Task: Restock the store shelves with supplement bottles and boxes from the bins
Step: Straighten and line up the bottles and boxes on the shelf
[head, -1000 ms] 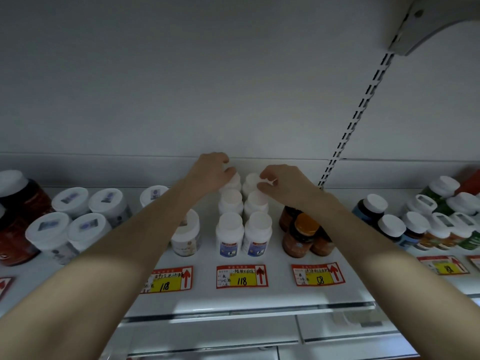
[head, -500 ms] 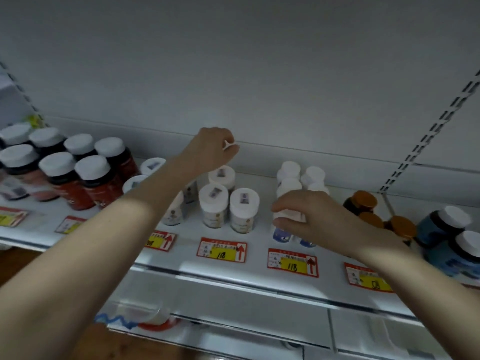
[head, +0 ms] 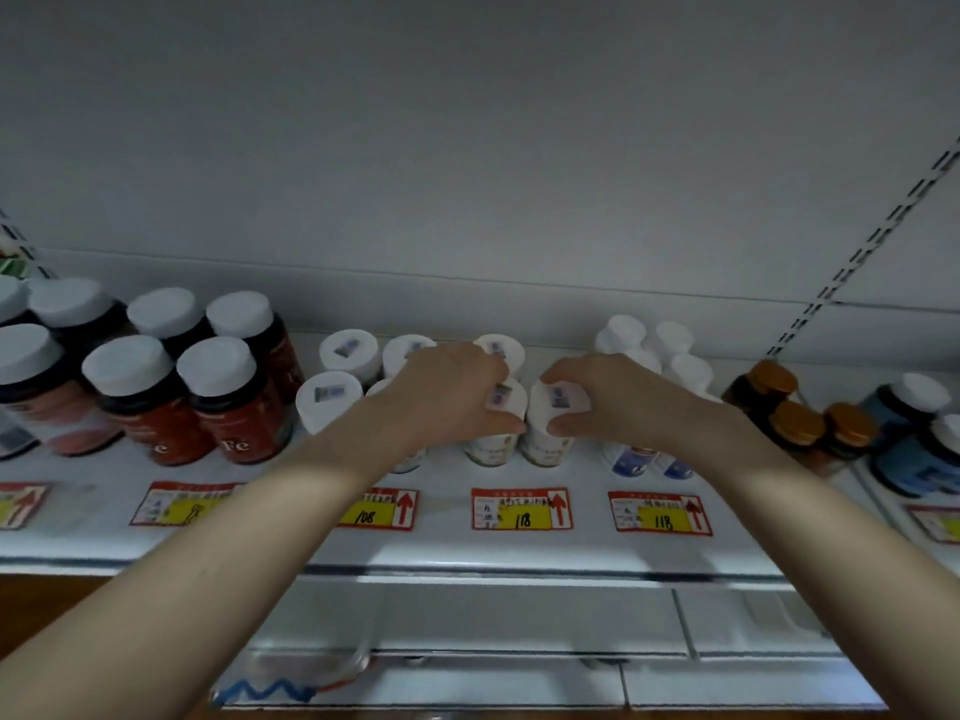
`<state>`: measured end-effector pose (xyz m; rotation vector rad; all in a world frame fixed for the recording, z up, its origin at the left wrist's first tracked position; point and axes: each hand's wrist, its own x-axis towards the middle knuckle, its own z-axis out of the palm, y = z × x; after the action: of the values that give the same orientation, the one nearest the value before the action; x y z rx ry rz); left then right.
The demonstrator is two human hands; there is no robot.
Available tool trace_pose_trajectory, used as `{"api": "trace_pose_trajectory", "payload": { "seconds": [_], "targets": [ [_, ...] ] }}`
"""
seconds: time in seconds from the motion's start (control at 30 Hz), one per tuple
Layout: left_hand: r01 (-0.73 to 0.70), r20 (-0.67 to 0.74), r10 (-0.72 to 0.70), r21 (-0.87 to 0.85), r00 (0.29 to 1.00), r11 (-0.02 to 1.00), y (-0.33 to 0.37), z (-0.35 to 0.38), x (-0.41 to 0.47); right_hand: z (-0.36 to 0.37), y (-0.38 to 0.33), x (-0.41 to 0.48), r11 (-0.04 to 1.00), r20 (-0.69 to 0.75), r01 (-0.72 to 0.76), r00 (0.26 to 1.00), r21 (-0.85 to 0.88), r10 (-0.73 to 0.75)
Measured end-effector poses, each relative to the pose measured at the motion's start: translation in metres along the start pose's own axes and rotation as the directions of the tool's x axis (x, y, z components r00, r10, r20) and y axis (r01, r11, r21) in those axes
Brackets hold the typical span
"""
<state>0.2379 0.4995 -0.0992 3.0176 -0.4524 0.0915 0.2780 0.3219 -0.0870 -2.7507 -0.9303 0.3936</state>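
Up on the white shelf (head: 447, 543), left hand (head: 452, 392) and right hand (head: 618, 402) grip capped bottles (head: 491, 449) (head: 545, 449).

Left arm (head: 249, 537): bare; we log it entering from lower left, stretched forward and inward.
Left hand (head: 452, 394): palm down, fingers curled over the left white-capped bottle (head: 503, 405), thumb at its front.
Right arm (head: 779, 501): bare, entering from lower right, angled inward.
Right hand (head: 618, 397): palm down, thumb and fingers pinching the right white-capped bottle (head: 558, 407) by its cap.
Spacing: we note the hands side by side, fingertips near.

Left hand (head: 452, 397) holds the left white-capped bottle (head: 493, 448), right hand (head: 618, 402) the right white-capped bottle (head: 557, 405), adjacent on the shelf (head: 582, 550).
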Motion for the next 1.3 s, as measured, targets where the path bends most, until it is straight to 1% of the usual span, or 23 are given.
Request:
{"api": "trace_pose_trajectory", "payload": {
  "seconds": [0.1, 0.23, 0.57, 0.67, 0.77, 0.83, 1.0, 1.3],
  "targets": [
    [-0.036, -0.004, 0.036, -0.049, 0.999, 0.998, -0.003, 0.002, 0.002, 0.002, -0.003, -0.002, 1.000, -0.019, -0.029, 0.999, 0.008, 0.029],
    [-0.064, -0.016, 0.064, -0.036, 0.998, 0.997, -0.002, 0.003, 0.004, 0.003, -0.006, -0.005, 0.999, -0.033, -0.041, 0.999, 0.024, 0.042],
    [-0.064, -0.007, 0.064, -0.066, 0.998, 0.996, -0.001, 0.003, -0.001, 0.003, -0.005, -0.007, 0.999, -0.017, -0.039, 0.999, 0.006, 0.039],
    [-0.004, -0.062, -0.002, -0.105, 0.998, 0.995, -0.007, -0.007, 0.007, 0.002, -0.005, -0.010, 0.999, -0.036, -0.028, 0.999, 0.035, 0.029],
    [0.062, -0.131, -0.071, -0.068, 0.989, 0.996, -0.016, -0.015, 0.029, 0.003, -0.005, -0.015, 1.000, -0.080, -0.009, 0.997, 0.010, 0.010],
    [0.098, -0.095, -0.107, -0.091, 0.990, 0.991, -0.019, -0.016, 0.044, 0.005, -0.006, -0.017, 1.000, -0.087, -0.006, 0.996, -0.026, 0.003],
    [0.112, 0.120, -0.090, -0.196, 0.989, 0.974, -0.021, -0.005, 0.060, 0.008, -0.008, -0.018, 0.998, -0.106, 0.010, 0.994, -0.069, -0.017],
    [0.130, 0.137, -0.101, -0.229, 0.985, 0.965, -0.019, -0.002, 0.060, 0.009, -0.007, -0.020, 0.996, -0.123, 0.011, 0.992, -0.088, -0.022]
  ]
}}
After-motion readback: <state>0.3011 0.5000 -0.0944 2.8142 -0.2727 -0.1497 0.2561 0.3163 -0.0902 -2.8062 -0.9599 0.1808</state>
